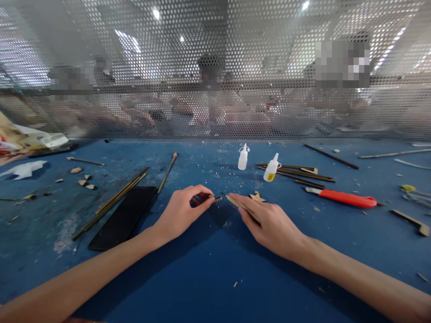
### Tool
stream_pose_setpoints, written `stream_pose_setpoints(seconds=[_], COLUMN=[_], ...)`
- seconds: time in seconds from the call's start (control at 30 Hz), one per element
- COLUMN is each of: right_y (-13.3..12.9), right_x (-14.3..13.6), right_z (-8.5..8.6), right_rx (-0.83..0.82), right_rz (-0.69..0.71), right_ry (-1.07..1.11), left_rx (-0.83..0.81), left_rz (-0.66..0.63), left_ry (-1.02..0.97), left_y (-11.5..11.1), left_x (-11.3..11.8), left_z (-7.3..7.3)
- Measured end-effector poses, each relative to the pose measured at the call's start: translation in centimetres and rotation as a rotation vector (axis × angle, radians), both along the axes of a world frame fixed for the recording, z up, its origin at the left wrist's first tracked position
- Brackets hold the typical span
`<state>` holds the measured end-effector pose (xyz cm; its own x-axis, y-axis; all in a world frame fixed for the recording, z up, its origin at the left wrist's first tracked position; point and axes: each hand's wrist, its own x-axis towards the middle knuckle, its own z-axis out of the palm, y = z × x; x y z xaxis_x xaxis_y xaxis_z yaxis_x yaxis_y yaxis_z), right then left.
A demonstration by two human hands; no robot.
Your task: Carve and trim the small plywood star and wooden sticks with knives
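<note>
My left hand (pixel 182 208) is closed in a pinch on a small brown wooden piece (pixel 218 199), its end sticking out past the fingertips. Just to the right, my right hand (pixel 274 222) grips a thin wooden strip (pixel 232 200) under its fingers, with a dark tip pointing at the small piece. A narrow gap lies between the two. Beyond the right fingers rests a star-shaped wooden cutout (pixel 257 197), partly hidden. A black phone (pixel 124 218) lies left of my left hand, beside several thin sticks (pixel 117 197).
Two white dropper bottles (pixel 243 158) stand on the blue table (pixel 215 269) beyond my hands. Farther right are more sticks (pixel 303 172), a red-handled craft knife (pixel 346 198) and an L-shaped wooden piece (pixel 409 220). A perforated metal screen (pixel 215 114) closes the back; people sit behind it.
</note>
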<state>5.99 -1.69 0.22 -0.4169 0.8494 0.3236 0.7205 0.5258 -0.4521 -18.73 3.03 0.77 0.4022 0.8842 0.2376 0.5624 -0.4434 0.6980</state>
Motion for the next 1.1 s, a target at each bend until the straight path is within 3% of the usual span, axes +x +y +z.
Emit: stream_pose_setpoints(seconds=[0.2, 0.37, 0.57, 0.67, 0.87, 1.1], right_y=[0.4, 0.5, 0.5, 0.4, 0.8, 0.8], right_x=[0.4, 0.6, 0.3, -0.6, -3.0, -3.0], right_z=[0.8, 1.3, 3.5, 3.9, 3.1, 1.7], right_rx=[-0.207, -0.203, -0.245, -0.184, -0.166, -0.076], right_rz=[-0.084, -0.122, -0.155, -0.208, -0.236, -0.249], right_ry=[0.408, 0.565, 0.429, 0.492, 0.55, 0.24], left_rx=[0.059, 0.091, 0.218, 0.223, 0.175, 0.162], left_rz=[-0.026, -0.107, -0.187, -0.192, -0.221, -0.292], left_ry=[0.079, 0.096, 0.094, 0.089, 0.086, 0.126], left_y=[-0.1, -0.1, -0.5, -0.7, -0.9, -0.6], left_x=[0.0, -0.1, -0.2, -0.3, -0.2, -0.3], left_z=[-0.1, -0.5, -0.9, -0.8, -0.3, -0.2])
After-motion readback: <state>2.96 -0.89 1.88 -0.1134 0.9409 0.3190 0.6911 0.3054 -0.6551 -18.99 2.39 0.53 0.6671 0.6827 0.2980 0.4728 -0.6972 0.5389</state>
